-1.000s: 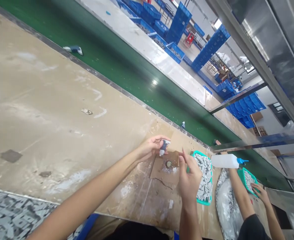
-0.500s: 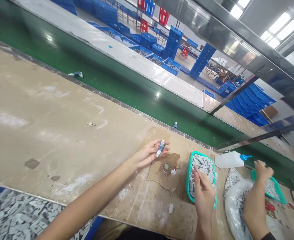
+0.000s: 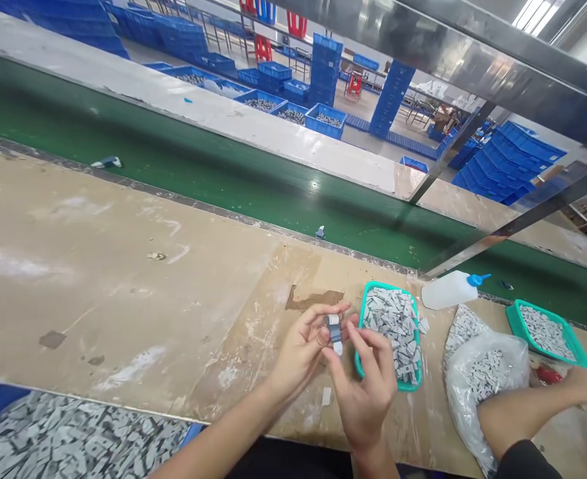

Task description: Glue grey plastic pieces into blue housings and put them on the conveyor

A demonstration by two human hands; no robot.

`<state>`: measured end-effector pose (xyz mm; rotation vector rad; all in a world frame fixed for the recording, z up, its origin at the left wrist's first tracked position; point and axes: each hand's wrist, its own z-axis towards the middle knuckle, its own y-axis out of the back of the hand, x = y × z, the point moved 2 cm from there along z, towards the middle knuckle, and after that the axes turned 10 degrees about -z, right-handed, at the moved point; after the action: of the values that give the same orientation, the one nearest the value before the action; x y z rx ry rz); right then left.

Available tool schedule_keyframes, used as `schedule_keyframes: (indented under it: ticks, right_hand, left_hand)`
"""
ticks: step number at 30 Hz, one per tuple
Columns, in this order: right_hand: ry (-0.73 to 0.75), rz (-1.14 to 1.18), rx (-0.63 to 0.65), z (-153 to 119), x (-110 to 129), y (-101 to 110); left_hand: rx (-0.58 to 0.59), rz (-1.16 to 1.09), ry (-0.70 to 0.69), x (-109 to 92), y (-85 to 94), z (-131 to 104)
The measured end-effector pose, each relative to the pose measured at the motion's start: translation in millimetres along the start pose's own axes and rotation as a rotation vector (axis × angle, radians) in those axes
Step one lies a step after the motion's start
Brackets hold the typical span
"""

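Observation:
My left hand (image 3: 296, 352) holds a small dark blue-grey and white plastic part (image 3: 334, 330) between thumb and fingers, above the near side of the table. My right hand (image 3: 368, 379) has come up to the part from the right, its thumb near the lower white end and its fingers bent beside it. Whatever is pinched in the right fingertips is too small or hidden to make out. Right behind that hand stands a green basket (image 3: 361, 362) of small grey and white plastic pieces (image 3: 391, 319).
A white squeeze bottle (image 3: 449, 291) lies beyond the basket. Farther right are a plastic bag (image 3: 456, 392) of pieces, a second green basket (image 3: 584, 356) and a co-worker's arm (image 3: 528, 409). A green conveyor belt (image 3: 253, 196) carries several parts. A blue crate (image 3: 191, 436) sits at lower left.
My left hand has drawn back and turned with the plastic part. My right hand has moved left from over the basket to the part. The co-worker's arm has swung right; the view has shifted.

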<state>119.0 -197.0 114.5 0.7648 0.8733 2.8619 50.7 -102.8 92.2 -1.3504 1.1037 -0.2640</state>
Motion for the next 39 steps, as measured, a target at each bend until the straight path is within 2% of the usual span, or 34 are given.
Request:
schedule_keyframes:
  ticks: [3, 8, 13, 19, 24, 30, 37, 39]
  right_hand:
    - [-0.053, -0.011, 0.005, -2, 1, -1]
    - [-0.055, 0.082, 0.162, -2, 0, -2]
    - [-0.003, 0.146, 0.144, 0, 1, 1]
    - [0.103, 0.166, 0.119, 4, 9, 6]
    - [0.105, 0.194, 0.150, 2, 8, 7]
    - [0.141, 0.236, 0.158, 1, -4, 5]
    - [0.114, 0.216, 0.108, -11, -6, -4]
    - [0.133, 0.212, 0.101, -12, -8, -9]
  left_hand:
    - [-0.059, 0.051, -0.081, 6, -1.0, -2]
    - [-0.063, 0.174, -0.175, 7, 4.6, -2]
    - [-0.054, 0.514, -0.321, -2, 12.7, -6]
    - [-0.044, 0.832, -0.621, -12, 12.1, -16]
    - [0.025, 0.841, -0.714, -10, 12.3, -23]
    - [-0.016, 0.884, -0.802, 0, 12.2, -30]
    - [0.093, 0.826, -0.863, 3, 18.1, -15]
    - [0.147, 0.797, -0.824, 2, 20.9, -10]
